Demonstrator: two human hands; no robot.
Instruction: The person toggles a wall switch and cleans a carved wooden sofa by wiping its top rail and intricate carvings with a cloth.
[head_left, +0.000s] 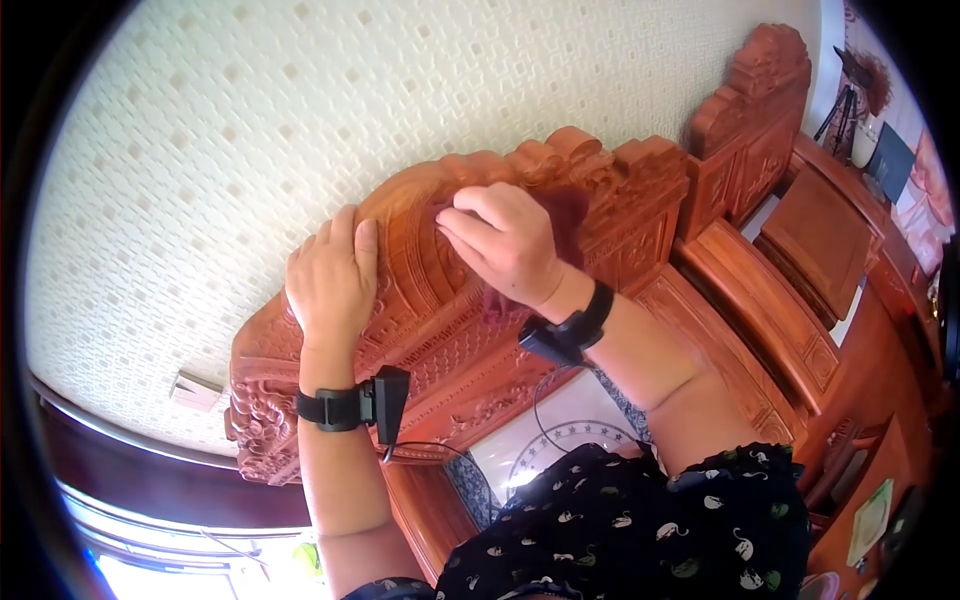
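A carved reddish-brown wooden sofa back [410, 345] stands against the wall. My left hand [333, 275] rests over its curved top edge, fingers stretched out and slightly apart, holding nothing. To the right, my right hand [505, 240] is closed on a dark red cloth [567, 220] against the carved panel. Part of the cloth hangs below and behind this hand; the rest is hidden by the fingers. Both wrists wear a black strap with a small black box on it.
A cushion with a star ring [560, 425] lies on the seat below. To the right are a wooden armrest table [770, 310] and another carved chair back [755, 120]. The textured wall [230, 120] rises behind, with a wall switch [196, 391] at left.
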